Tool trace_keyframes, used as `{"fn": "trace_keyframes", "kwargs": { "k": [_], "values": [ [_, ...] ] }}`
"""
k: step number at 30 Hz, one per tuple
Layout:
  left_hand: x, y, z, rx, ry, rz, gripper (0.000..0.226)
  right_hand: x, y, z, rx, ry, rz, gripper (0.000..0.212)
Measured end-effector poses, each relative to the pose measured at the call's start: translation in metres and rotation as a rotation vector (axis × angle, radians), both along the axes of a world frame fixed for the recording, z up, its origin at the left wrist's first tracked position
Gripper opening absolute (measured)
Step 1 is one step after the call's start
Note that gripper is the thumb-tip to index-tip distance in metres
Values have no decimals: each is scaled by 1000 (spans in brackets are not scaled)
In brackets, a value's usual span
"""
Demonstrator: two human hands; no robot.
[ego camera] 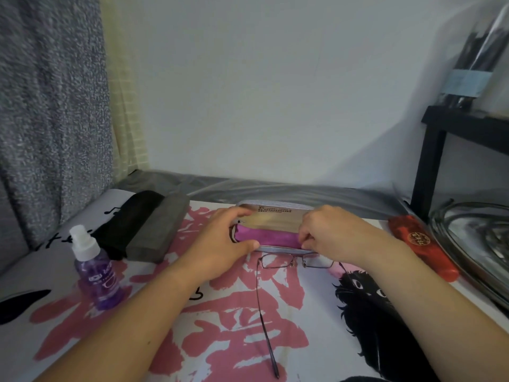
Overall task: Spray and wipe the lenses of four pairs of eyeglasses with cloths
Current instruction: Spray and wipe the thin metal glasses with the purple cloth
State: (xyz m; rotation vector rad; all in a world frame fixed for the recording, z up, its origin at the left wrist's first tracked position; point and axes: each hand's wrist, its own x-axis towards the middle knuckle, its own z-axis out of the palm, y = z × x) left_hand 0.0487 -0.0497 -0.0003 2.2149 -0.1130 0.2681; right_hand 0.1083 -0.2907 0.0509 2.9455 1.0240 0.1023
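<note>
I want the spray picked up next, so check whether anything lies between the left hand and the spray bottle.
Nothing visible blocks it. The spray bottle stands upright on the printed cloth, left of the left hand, with bare cloth between them. The grey case lies farther back, off that line.

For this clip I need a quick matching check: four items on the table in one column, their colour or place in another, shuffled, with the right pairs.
Items:
1. spray bottle
2. cleaning cloth
3. eyeglasses
4. red case

Descriptions:
A. lies at the right, beside a metal tray
B. magenta, inside the open silver case
C. thin wire frame, temples open, just in front of the silver case
D. purple, white nozzle, stands upright at the left

Pairs: 1-D, 2-B, 3-C, 4-A
</note>
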Motion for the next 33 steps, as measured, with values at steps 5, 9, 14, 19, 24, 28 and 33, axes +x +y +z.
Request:
{"fn": "trace_keyframes", "kwargs": {
  "k": [5,9,14,19,24,28,33],
  "values": [
    [-2,0,1,-4,2,12,63,-2,-1,-4,57,-77,10,13],
    [-4,-3,3,1,13,61,70,-8,-20,7,517,-73,-58,13],
    [-6,0,9,19,-4,257,69,-16,-26,10,1095,76,-322,16],
    [-5,5,11,48,16,306,46,-13,-23,7,1283,183,-408,23],
    [-3,6,9,63,-4,314,39,-17,-23,12,1396,257,-357,34],
    [-4,2,10,100,7,351,46,-20,-26,20,1645,450,-324,41],
    [-11,-7,13,117,-227,318,41,-27,-31,27,1819,710,-321,34]
  ]
}}
